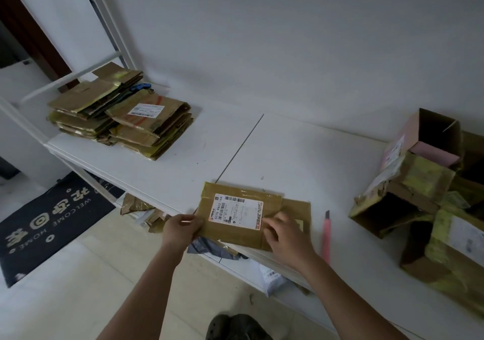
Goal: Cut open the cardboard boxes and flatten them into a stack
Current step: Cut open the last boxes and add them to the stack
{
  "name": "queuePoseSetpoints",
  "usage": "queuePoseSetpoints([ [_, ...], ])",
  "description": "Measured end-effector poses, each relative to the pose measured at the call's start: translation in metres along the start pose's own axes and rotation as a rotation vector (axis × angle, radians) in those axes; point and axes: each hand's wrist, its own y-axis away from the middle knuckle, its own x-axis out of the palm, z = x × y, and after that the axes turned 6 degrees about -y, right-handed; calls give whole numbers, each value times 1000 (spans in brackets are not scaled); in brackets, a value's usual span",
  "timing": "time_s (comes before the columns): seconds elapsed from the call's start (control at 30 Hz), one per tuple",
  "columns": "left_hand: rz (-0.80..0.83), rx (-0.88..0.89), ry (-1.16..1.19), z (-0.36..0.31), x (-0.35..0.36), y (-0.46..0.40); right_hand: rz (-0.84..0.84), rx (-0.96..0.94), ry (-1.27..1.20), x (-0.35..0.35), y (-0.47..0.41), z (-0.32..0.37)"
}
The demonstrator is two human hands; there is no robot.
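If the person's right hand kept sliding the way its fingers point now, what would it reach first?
The right hand already rests on the flattened brown cardboard box, fingers pointing up-left; next comes its white shipping label, then probably the left hand.

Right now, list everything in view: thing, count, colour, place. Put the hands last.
flattened box: one, brown, white label, table's front edge
stack of flattened boxes: one pile, brown, table's far left
unflattened boxes: several, brown and one pink, table's right
utility knife: one, pink, right of the flattened box
table: one, white
doormat: one, dark, floor at left
left hand: grips the flattened box's left edge
right hand: rests on its right part
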Motion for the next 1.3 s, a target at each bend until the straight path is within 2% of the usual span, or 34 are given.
queuePoseSetpoints([
  [0.1, -75, 54, -243, -6, 5, -2, -115, 19, 288, 25, 1, -3],
  [0.3, -92, 40, -431, -19, 15, -7, 69, 49, 241, 32, -9, -11],
  [0.4, 12, 9, -475, -34, 9, -9, 134, 53, 248, 26, -11, -10],
  [0.47, 115, 47, -405, -45, -2, -10, 168, 66, 260, 21, -12, -9],
  [0.57, 158, 82, -229, -62, -20, -5, 189, 112, 224, 10, -19, 1],
  [0.6, 134, 83, -167, -67, -26, -3, 138, 122, 208, 6, -21, 8],
  [0.67, 39, 69, -54, -73, -39, -1, -70, 110, 161, 1, -29, 34],
  [0.77, 3, 19, 276, -78, -62, 2, -346, 49, -46, -4, -41, 90],
  [0.83, 58, -14, 523, -78, -78, 4, -383, -26, -257, -2, -50, 128],
  [0.9, 123, -44, 669, -74, -94, 3, -322, -77, -498, 2, -58, 161],
  [0.97, 148, -54, 731, -67, -108, -3, -262, -127, -655, 9, -70, 188],
  [1.07, 99, -49, 798, -57, -133, -22, -201, -187, -822, 25, -96, 224],
  [1.17, 73, 4, 839, -52, -162, -54, -161, -177, -993, 46, -132, 262],
  [1.3, 28, 72, 791, -57, -213, -119, -310, -207, -895, 78, -199, 329],
])
